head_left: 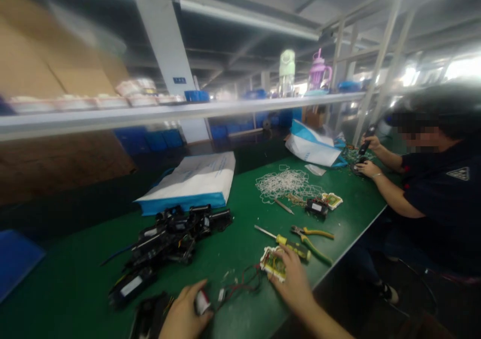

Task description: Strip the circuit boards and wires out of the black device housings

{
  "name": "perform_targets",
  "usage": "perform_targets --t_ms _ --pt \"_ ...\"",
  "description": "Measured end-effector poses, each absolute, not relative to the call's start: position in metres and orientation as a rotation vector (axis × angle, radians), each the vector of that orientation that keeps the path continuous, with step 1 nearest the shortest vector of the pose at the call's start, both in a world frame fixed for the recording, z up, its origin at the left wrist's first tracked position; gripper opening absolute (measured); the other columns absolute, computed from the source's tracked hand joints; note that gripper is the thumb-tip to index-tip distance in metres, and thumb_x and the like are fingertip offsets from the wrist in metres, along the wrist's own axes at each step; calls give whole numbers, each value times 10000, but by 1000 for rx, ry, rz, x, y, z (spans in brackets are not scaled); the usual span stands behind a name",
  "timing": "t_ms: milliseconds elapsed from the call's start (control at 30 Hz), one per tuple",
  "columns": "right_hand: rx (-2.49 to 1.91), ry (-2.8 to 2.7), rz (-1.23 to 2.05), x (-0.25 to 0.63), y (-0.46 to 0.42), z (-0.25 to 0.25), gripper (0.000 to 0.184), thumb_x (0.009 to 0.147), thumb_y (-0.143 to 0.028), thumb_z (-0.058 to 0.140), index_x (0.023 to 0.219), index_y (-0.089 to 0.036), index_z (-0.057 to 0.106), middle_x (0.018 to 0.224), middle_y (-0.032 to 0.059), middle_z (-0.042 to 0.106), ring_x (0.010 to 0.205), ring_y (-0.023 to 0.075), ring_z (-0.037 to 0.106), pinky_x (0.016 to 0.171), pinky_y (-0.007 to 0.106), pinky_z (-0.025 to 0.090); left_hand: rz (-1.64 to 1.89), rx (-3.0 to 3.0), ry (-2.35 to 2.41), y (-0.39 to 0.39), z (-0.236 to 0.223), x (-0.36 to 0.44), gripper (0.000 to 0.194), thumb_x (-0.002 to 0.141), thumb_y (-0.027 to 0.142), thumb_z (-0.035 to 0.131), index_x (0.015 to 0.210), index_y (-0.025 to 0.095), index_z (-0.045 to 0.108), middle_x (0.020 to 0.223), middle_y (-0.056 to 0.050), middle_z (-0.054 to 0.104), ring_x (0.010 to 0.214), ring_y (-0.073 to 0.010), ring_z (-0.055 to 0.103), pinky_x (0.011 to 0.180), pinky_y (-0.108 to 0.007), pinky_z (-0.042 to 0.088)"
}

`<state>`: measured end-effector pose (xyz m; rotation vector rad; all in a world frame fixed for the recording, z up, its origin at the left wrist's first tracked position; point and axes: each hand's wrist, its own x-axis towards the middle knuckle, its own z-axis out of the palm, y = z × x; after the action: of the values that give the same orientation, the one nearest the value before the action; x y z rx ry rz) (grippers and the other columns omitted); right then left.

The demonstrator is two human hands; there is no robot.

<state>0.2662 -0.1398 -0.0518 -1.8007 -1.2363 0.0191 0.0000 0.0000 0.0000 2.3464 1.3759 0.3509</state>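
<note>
My left hand (187, 313) is closed around a small dark block with a white and red label (203, 302), low in the view. My right hand (292, 279) grips a circuit board (273, 264) with a pale, uneven edge, fingers over its right side. Red and black wires (246, 285) run across the green table between the two hands, with a white connector (221, 295) near the left one. A yellow and black screwdriver (293, 247) lies just beyond my right hand. Yellow-handled cutting pliers (313, 236) rest a little further right.
A heap of black housings (165, 239) lies at left, behind it a white and blue bag (191, 179). Tangled white wire (285, 183), a pen-like tool (284, 207) and a black part (316, 207) are further back. A co-worker (443, 179) sits at right, holding a black tool.
</note>
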Motion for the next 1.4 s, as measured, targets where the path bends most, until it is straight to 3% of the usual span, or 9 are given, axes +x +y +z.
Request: perform_targets --t_ms 333,867,1100,1400 --pt "-1684 -1153 -24 277 -147 -53 524 760 -389 667 1218 -183 518 1254 138 503 1210 279 446 1046 493 348 500 2031 1169 -13 -9 6 575 636 182 712 1198 180 589 1183 -89 530 1008 -200 586 932 -344 482" --pt "-1659 -1103 -85 275 -150 -45 580 718 -303 689 1248 -181 486 1266 127 498 1206 263 447 1051 456 349 544 1835 1180 -11 -7 8 568 632 245 769 1169 180 595 1203 -106 554 924 -194 630 882 -374 521" --pt "-1687 -1137 -88 276 -149 -49 592 699 -278 695 1248 -184 492 1263 124 502 1200 266 448 1044 454 352 432 1616 918 -25 11 28 689 622 264 799 1245 141 529 1040 -106 668 924 -211 640 876 -381 507" --pt "-1701 -1150 -94 276 -149 -50 577 700 -288 702 1234 -192 505 1256 117 508 1195 272 453 1037 465 356 404 1427 719 -35 20 37 707 579 131 810 1224 161 522 1204 -132 617 1072 -245 609 985 -418 446"
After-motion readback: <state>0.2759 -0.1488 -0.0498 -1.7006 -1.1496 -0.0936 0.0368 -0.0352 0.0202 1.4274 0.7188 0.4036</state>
